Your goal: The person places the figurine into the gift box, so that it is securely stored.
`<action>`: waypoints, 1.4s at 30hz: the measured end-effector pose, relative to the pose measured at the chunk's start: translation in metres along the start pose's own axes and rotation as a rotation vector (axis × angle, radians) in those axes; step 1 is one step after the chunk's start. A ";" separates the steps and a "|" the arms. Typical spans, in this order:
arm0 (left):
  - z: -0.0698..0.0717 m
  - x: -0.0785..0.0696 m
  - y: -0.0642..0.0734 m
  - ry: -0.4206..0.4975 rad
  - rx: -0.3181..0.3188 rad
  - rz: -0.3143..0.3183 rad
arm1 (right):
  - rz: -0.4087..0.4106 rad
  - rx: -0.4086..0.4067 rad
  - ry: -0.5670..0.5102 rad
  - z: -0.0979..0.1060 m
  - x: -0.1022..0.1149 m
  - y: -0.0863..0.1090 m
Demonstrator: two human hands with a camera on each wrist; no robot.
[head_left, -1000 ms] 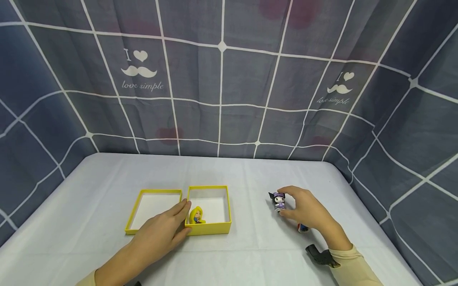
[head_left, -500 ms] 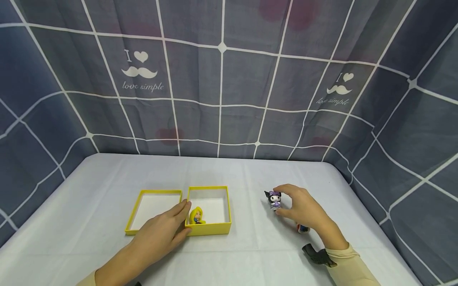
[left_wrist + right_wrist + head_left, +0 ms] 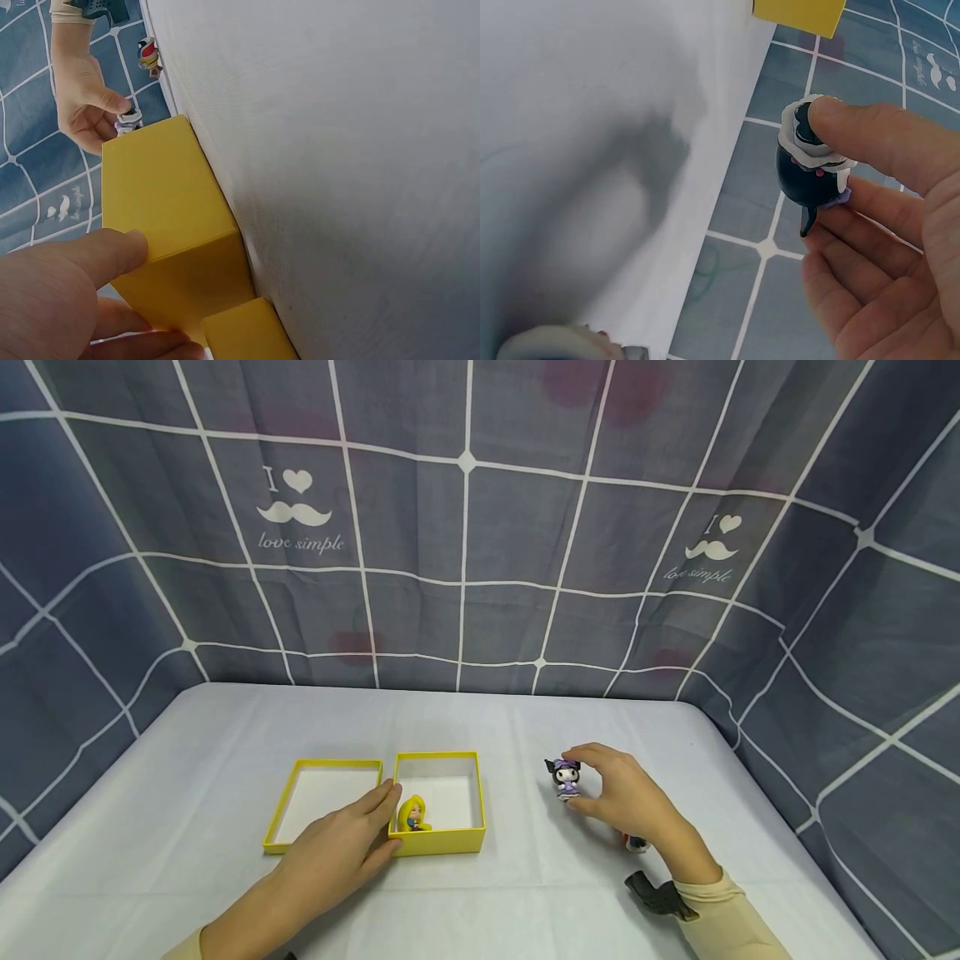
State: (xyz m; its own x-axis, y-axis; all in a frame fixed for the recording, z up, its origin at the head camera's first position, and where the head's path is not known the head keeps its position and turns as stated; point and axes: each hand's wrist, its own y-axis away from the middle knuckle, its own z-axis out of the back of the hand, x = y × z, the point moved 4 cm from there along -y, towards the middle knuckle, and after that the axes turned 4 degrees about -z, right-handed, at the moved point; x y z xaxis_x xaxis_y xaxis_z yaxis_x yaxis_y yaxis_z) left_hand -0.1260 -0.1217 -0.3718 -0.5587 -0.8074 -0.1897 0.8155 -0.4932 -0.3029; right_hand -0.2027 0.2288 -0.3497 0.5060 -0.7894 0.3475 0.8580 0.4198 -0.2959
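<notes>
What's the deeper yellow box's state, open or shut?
Open. Nothing covers the yellow box: the head view shows its white inner walls and a yellow-haired figurine inside.

A grey-blue curtain (image 3: pixel 517 527) with a white grid fills the frame's upper half, darkening toward both side edges. Heart-and-moustache prints (image 3: pixel 294 513) lettered "love simple" mark its upper left and right. Below, a creased white tablecloth (image 3: pixel 517 910) covers a round-cornered table, softly lit.

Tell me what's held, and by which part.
Right hand pinches the black-and-purple figurine between head and base; left hand touches the yellow box.
</notes>
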 end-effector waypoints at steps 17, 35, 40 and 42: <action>-0.001 0.000 0.001 -0.001 0.003 0.011 | 0.093 -0.020 -0.005 0.001 0.026 -0.012; -0.001 0.000 0.001 -0.004 -0.008 -0.002 | 0.141 -0.029 -0.031 0.000 0.052 -0.026; -0.001 0.001 0.001 -0.003 -0.005 0.000 | 0.157 -0.030 -0.049 -0.001 0.058 -0.031; -0.001 0.001 0.001 -0.003 -0.005 -0.001 | 0.165 -0.028 -0.057 -0.001 0.060 -0.032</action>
State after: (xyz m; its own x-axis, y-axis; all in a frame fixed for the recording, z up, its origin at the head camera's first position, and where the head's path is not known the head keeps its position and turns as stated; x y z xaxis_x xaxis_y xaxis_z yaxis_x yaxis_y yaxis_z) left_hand -0.1260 -0.1220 -0.3730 -0.5588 -0.8080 -0.1868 0.8143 -0.4920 -0.3078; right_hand -0.1997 0.1670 -0.3205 0.6443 -0.6838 0.3424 0.7608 0.5280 -0.3773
